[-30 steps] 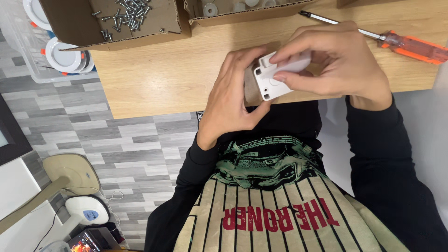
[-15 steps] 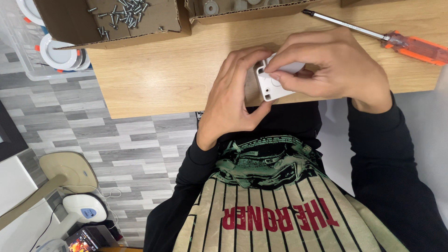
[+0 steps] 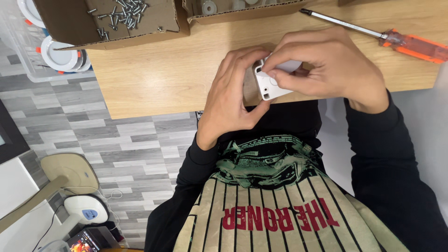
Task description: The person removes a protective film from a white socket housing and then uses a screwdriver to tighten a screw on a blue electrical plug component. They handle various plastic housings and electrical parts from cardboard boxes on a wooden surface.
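A small white plastic housing [image 3: 269,85] was held above the near edge of the desk [image 3: 177,79], directly in front of the person's chest. Its visible face showed a shallow round mark and a small square opening near the lower corner. The left hand [image 3: 233,95] was wrapped around the housing from the left, fingers curled over its far side and the thumb braced under its lower corner. The right hand [image 3: 326,70] covered the housing from the right and above, fingers pressed together, with the thumb and forefinger pinching the upper part of the piece. Both hands were closed on the same housing, and much of it was hidden beneath them.

The desk had a light wood surface. On it, well to the right of the hands, lay 1 screwdriver [image 3: 373,36] with a clear orange handle and a long metal shaft pointing left. At the far left stood an open cardboard box [image 3: 70,23] holding loose screws [image 3: 123,11]. Beside it, a second cardboard box [image 3: 242,11] held white round parts, only partly in view.

Left of the desk, a clear plastic bin [image 3: 18,51] contained round white fittings [image 3: 58,53] with orange clips. The floor [image 3: 116,144] below was grey plank pattern. The person wore black sleeves and a striped jersey [image 3: 280,210].
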